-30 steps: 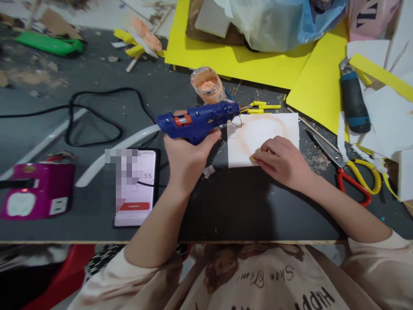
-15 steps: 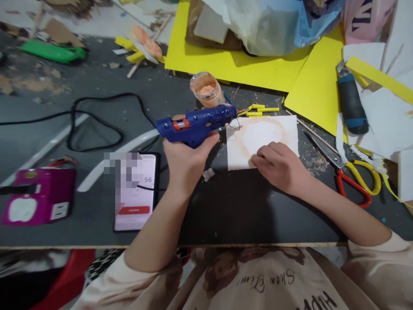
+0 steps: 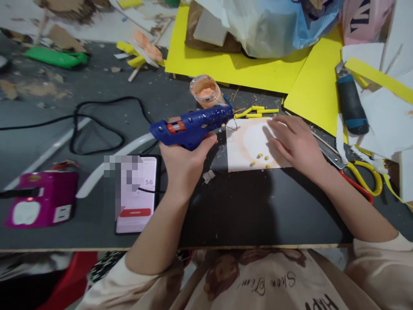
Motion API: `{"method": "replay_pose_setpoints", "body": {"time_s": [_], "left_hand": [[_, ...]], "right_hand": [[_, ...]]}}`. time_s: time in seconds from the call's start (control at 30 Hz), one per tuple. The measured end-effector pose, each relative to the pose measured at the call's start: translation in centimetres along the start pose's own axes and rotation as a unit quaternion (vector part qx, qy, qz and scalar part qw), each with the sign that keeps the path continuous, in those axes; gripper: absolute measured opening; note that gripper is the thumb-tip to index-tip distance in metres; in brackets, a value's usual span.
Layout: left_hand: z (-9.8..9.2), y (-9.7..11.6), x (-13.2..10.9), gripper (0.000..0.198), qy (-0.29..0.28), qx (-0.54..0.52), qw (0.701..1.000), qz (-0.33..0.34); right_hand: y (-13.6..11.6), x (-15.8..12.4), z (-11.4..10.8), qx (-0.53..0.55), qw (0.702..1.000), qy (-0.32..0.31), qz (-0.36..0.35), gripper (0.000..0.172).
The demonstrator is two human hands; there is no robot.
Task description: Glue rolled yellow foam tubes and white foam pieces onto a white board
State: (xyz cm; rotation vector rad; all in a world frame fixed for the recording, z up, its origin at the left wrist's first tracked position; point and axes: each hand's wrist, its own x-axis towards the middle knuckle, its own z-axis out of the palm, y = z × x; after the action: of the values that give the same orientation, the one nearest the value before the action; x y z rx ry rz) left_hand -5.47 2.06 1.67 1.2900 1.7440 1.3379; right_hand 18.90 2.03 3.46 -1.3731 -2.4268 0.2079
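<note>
The left hand (image 3: 180,165) is clamped round a blue glue gun (image 3: 193,127), its barrel glossy with residue, an orange-red part showing in its side and a bent wire below the nozzle. A whitish glue stick (image 3: 92,178) curves out of its rear. The nozzle lies near the far left corner of a white square sheet (image 3: 235,153), pointing toward loose yellow sticks (image 3: 269,111) beyond the sheet; whether it touches one, I cannot tell.

The sheet lies on the surface (image 3: 226,211), back from the near edge, with a pale orange ring stained on it. Four short yellow pieces (image 3: 260,155) sit on its nearer part. The right hand (image 3: 295,144) is over the sheet's right side, fingers and thumb spread apart, nothing visible in its grasp.

A partly masked phone (image 3: 137,221) near the surface's near edge shows the digits "56". A purple box (image 3: 66,193) to its left bears a white apple shape. Script on the person's shirt (image 3: 248,286) seems to read "Show Tim...".

The surface is dark grey and littered with scraps; an open jar (image 3: 213,100) of orange paste, yellow sheets (image 3: 200,66), a cutter (image 3: 352,103) and scissors (image 3: 376,176) lie about. Below the near edge, at left, something red (image 3: 74,275) shows.
</note>
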Motion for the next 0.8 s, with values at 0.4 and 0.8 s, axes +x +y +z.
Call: {"method": "replay_pose_setpoints", "body": {"time_s": [0.4, 0.8], "left_hand": [[0.0, 0.6, -0.1, 0.031, 0.025, -0.048, 0.998, -0.01], [-0.2, 0.5, 0.0, 0.028, 0.014, -0.024, 1.0, -0.008]], "right_hand": [[-0.6, -0.7, -1.6, -0.045, 0.991, -0.123, 0.013, 0.041], [-1.8, 3.0, -0.3, -0.038, 0.987, -0.143, 0.068, 0.023]]}}
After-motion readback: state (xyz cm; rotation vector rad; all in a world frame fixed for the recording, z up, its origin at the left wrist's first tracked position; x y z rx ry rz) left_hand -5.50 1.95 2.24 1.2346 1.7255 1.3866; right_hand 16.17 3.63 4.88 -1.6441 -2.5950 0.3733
